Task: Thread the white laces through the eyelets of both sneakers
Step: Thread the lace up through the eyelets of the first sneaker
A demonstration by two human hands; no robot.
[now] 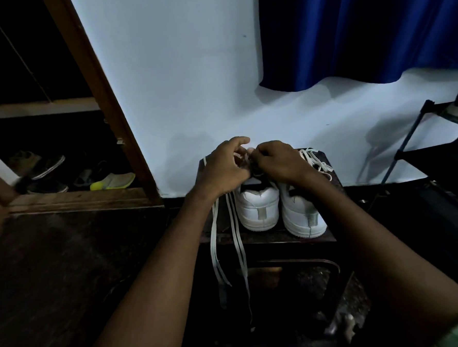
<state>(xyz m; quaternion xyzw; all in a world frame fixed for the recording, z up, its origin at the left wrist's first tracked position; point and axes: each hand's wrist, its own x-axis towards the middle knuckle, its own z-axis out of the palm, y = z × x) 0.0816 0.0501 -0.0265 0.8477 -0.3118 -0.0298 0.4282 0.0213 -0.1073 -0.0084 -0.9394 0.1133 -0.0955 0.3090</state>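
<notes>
Head view: both hands [251, 164] pinch lace [237, 242] over left sneaker [258, 209].

Wall [189, 68]: pale blue, plain, at 12 o'clock
Curtain [361, 28]: deep blue, at 1 o'clock
Door frame [102, 100]: brown wood, at 10 o'clock
Floor [67, 263]: dark, dim
Rack [436, 155]: black, at 3 o'clock

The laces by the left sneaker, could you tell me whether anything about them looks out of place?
Yes: the loose laces trail off the stool's front edge and dangle toward the floor.
</notes>
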